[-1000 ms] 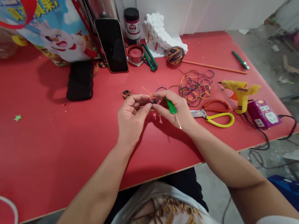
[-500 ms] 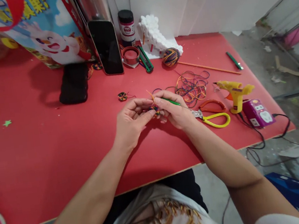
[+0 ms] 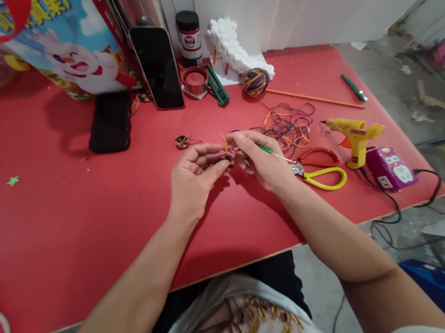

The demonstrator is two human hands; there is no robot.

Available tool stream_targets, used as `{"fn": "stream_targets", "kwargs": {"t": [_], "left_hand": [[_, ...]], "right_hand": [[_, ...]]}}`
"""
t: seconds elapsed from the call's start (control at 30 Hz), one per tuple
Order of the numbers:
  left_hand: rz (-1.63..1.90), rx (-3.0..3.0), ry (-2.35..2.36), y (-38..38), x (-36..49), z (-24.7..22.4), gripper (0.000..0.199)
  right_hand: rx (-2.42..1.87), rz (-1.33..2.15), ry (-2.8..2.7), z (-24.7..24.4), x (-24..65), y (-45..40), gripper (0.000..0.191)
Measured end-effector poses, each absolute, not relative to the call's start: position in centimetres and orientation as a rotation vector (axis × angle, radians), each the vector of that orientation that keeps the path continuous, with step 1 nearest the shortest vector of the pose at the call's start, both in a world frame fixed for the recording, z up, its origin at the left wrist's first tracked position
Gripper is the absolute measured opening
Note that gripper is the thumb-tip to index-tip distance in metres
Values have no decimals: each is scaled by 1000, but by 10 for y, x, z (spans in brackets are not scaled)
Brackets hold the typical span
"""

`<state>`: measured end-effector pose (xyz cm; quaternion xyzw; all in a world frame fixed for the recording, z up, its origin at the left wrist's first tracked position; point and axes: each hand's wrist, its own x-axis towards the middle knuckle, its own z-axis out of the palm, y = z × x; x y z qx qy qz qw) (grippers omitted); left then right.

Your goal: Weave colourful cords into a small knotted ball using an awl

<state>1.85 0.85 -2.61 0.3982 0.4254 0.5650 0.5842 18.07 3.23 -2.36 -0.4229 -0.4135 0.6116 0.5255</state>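
Between thumb and fingers, my left hand (image 3: 191, 178) pinches a small crocheted piece (image 3: 227, 158) of dark multicoloured yarn. An orange yarn end (image 3: 225, 142) sticks up from it. Just to the right, my right hand (image 3: 262, 161) is closed around a thin crochet hook (image 3: 264, 149) with a green grip, its metal shaft pointing back toward the scissors. My right fingertips are close to the crocheted piece; whether they touch it I cannot tell. Behind my right hand lies a loose tangle of multicoloured yarn (image 3: 288, 126), and a yarn ball (image 3: 256, 82) sits farther back.
Red-and-yellow-handled scissors (image 3: 325, 180) lie right of my right hand. Beyond are a yellow glue gun (image 3: 354, 137) and a corded purple box (image 3: 391, 168). A small crocheted round (image 3: 181, 142), a leaning phone (image 3: 157, 69), a green cutter (image 3: 217, 86) and an orange stick (image 3: 315, 98) lie behind.
My right hand has drawn slightly away from the crocheted piece, and the hook's shaft shows more behind the fingers. My left hand keeps its pinch. The view has shifted slightly.
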Motion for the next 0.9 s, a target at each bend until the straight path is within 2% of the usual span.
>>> {"fn": "stream_targets", "kwargs": {"t": [0.17,0.4,0.57,0.77,0.9], "left_hand": [[1404,983,1060,9,16,-22,39],[1359,1003,1077,9,16,-18,39],[1348,866,979,11,18,-22,45],[1251,816,1009,9,18,-22,28],[1231,780,993,10,18,-22,24]], "right_hand": [[-960,1479,-1197,-24,185,30,34],[-970,1243,-1417,-18,184,27,21],[-973,1223,-1428,-17,184,26,22],[-960,1213,-1405,-21,184,25,20],[-1002,1211,-1401,-19,182,24,26]]}}
